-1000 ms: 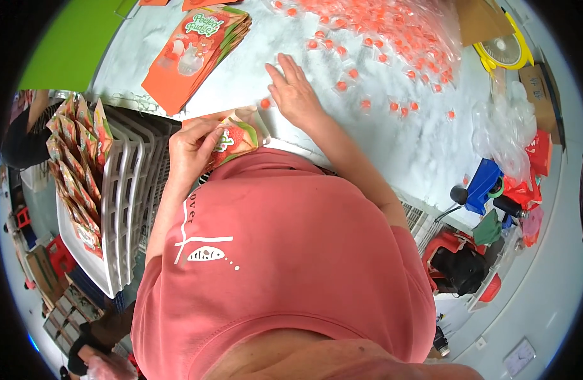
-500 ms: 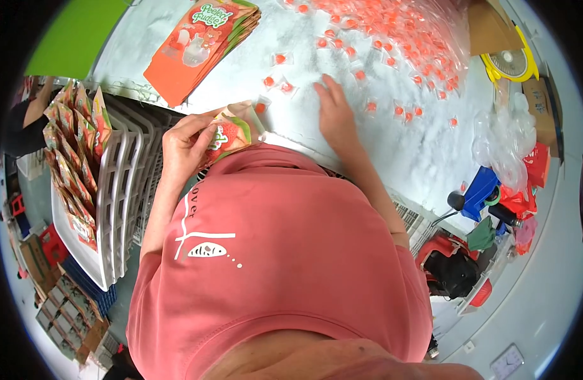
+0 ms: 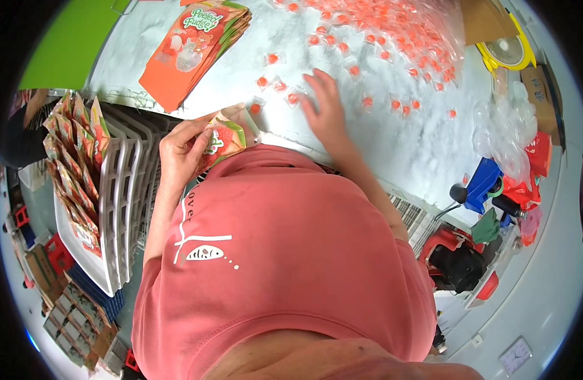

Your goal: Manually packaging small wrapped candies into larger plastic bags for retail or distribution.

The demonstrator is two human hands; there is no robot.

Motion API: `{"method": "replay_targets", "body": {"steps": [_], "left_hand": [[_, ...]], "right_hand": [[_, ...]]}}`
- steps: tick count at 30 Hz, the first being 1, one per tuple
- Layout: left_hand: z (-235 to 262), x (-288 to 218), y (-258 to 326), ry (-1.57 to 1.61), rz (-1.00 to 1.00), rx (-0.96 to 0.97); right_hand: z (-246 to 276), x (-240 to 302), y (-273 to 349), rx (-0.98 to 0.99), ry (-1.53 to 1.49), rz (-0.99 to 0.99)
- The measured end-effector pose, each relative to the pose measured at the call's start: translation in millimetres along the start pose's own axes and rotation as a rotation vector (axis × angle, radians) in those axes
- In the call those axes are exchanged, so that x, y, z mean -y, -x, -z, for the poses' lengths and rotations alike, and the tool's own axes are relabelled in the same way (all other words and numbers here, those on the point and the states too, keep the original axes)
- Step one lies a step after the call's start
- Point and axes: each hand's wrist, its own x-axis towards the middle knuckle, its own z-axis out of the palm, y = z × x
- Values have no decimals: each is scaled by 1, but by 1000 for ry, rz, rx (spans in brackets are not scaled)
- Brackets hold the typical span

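My left hand [image 3: 180,152] grips an orange and green stand-up pouch [image 3: 223,136] at the near edge of the white table [image 3: 399,142]. My right hand [image 3: 325,111] lies flat on the table with fingers spread, touching small clear-wrapped orange candies [image 3: 293,99]. A big heap of the same candies [image 3: 393,28] covers the far part of the table. A stack of flat orange pouches [image 3: 193,44] lies at the far left of the table.
A white slotted rack [image 3: 114,209] at my left holds several filled pouches [image 3: 70,158] upright. A yellow tape dispenser [image 3: 507,50], clear plastic bags [image 3: 510,130] and a blue tool [image 3: 481,183] sit at the right. Crates stand on the floor at lower left.
My right hand has slid along the table toward the candy heap and spread over loose candies. My left hand keeps holding the pouch in the same spot.
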Motion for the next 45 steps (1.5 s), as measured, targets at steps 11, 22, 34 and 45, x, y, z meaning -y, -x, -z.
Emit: {"method": "replay_targets", "body": {"steps": [11,22,34,45], "left_hand": [[-4,-7,4,75,31,-7],[-7,-3,1,50,-21,14],[-6,2,0,116,63,34],[-11,12,-4,103,56,96]], "right_hand": [[-43,-8,-43,67,137,195],[-18,-68,-104,-164,501,107],[1,-36,-40,-172,457,79],[8,-9,-27,-121,-101,-84]]}}
